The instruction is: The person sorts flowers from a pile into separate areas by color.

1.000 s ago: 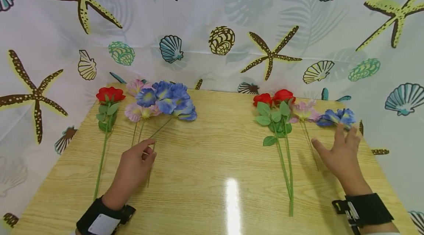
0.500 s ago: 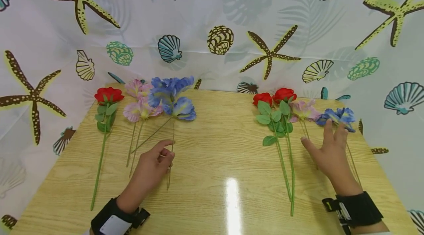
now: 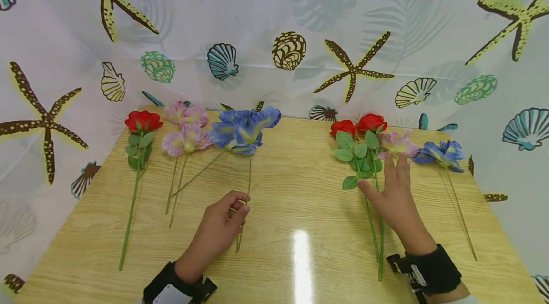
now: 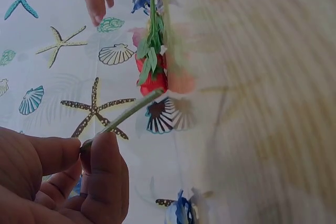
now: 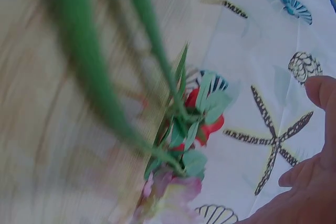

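My left hand [image 3: 220, 225] pinches the thin stem [image 4: 131, 113] of a blue iris [image 3: 249, 135] between thumb and fingers. Its bloom overlaps a second blue iris [image 3: 220, 133], whose stem slants down to the left. On the right, my right hand [image 3: 399, 206] has its fingers spread over the stems of two red roses [image 3: 371, 123] and a pink iris [image 3: 399, 141]. In the right wrist view the hand [image 5: 310, 182] holds nothing. A blue iris [image 3: 442, 152] lies to the right of that hand.
At the left lie a single red rose [image 3: 143, 121] and two pink irises [image 3: 188, 138], stems toward me. The wooden table [image 3: 296, 175] meets a shell-and-starfish printed curtain [image 3: 257, 85] at the back.
My left hand has moved right and slightly toward me, bringing the pinched blue iris along. The right hand has shifted left from the blue iris to over the pink iris and roses.
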Motion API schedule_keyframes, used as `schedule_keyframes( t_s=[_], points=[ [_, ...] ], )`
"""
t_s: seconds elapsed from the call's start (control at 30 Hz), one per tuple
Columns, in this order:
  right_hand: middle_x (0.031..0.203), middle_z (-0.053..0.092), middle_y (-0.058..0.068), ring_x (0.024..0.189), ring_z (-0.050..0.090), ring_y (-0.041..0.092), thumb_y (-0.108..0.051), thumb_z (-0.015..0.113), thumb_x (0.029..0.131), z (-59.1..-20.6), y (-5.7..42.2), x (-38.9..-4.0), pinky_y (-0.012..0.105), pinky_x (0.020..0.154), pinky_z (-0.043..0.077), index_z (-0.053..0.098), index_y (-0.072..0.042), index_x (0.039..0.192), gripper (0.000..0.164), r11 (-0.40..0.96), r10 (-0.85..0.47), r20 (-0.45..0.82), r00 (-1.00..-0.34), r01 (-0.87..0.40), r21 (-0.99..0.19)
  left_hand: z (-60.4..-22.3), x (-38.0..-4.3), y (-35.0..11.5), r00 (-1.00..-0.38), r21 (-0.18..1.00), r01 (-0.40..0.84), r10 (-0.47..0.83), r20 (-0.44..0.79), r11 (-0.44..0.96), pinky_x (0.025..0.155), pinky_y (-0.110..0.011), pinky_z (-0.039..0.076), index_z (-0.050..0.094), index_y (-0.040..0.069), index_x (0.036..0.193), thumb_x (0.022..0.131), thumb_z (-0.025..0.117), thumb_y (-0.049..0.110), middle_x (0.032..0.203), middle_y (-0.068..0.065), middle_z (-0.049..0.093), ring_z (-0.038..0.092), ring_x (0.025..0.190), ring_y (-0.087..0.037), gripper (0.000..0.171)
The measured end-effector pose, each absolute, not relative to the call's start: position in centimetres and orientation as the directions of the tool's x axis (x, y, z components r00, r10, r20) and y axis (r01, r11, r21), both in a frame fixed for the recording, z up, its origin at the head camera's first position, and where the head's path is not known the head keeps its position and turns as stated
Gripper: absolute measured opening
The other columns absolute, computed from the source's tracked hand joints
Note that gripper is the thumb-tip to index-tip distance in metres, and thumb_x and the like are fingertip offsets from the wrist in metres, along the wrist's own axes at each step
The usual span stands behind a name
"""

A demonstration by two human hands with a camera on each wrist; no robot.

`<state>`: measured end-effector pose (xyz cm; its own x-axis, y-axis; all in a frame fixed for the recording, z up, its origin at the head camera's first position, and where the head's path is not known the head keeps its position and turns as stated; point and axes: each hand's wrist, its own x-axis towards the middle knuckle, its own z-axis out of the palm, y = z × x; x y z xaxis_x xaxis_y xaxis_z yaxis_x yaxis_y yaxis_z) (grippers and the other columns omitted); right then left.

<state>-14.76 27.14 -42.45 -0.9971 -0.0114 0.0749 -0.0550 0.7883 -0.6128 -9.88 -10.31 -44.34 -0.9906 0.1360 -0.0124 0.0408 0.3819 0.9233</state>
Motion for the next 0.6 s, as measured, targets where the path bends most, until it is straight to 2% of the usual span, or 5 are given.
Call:
schedule_keyframes(
  t_s=[0.27,0.33,0.43,0.5,0.6],
  points=[
    [0.151,-0.017,0.004,0.137,-0.008,0.034,-0.050,0.053,0.089,-41.8,23.9,-15.3,0.068,0.096,0.014,-0.003,-0.022,0.149,0.086,0.709,-0.023,0.099,-0.995,-0.086,-0.700,-44.4,-9.5,-8.2,-0.975,0.943,0.079,0.222,0.006,0.324,0.054,-0.028,0.049,0.058,0.014,0.107,0.095,0.054,0.017,0.088,-0.008,0.058,0.059,0.067,-0.021,0.013],
    [0.153,-0.005,0.006,0.138,0.001,0.033,-0.049,0.053,0.090,-41.7,22.8,-15.2,0.064,0.098,0.018,0.005,-0.021,0.150,0.082,0.687,-0.032,0.127,-0.991,-0.114,-0.717,-44.5,-9.4,-7.8,-0.971,0.947,0.086,0.237,0.011,0.308,0.055,-0.028,0.049,0.058,0.013,0.107,0.095,0.054,0.018,0.089,-0.008,0.058,0.060,0.069,-0.021,0.013],
    [0.148,0.025,0.008,0.134,0.025,0.028,-0.043,0.055,0.091,-41.7,20.7,-14.6,0.053,0.098,0.031,0.028,-0.017,0.145,0.066,0.604,-0.021,0.194,-0.981,-0.167,-0.780,-44.6,-9.5,-7.1,-0.967,0.956,0.089,0.254,0.016,0.281,0.057,-0.028,0.050,0.058,0.012,0.106,0.095,0.053,0.019,0.090,-0.006,0.058,0.060,0.071,-0.021,0.014],
    [0.135,0.044,0.006,0.123,0.042,0.022,-0.035,0.057,0.092,-41.6,19.1,-14.2,0.044,0.093,0.041,0.043,-0.014,0.136,0.051,0.521,0.000,0.227,-0.974,-0.194,-0.831,-44.5,-9.6,-6.5,-0.964,0.954,0.097,0.265,0.020,0.283,0.058,-0.028,0.051,0.058,0.012,0.105,0.095,0.053,0.018,0.089,-0.004,0.058,0.060,0.071,-0.019,0.012],
    [0.114,0.059,0.002,0.106,0.055,0.015,-0.024,0.058,0.092,-40.3,16.4,-13.2,0.033,0.082,0.048,0.056,-0.012,0.123,0.034,0.430,0.019,0.240,-0.970,-0.209,-0.878,-44.1,-9.7,-5.6,-0.961,0.946,0.140,0.272,0.058,0.293,0.059,-0.027,0.050,0.058,0.013,0.102,0.095,0.053,0.018,0.088,-0.003,0.059,0.059,0.071,-0.016,0.010]
  ],
)
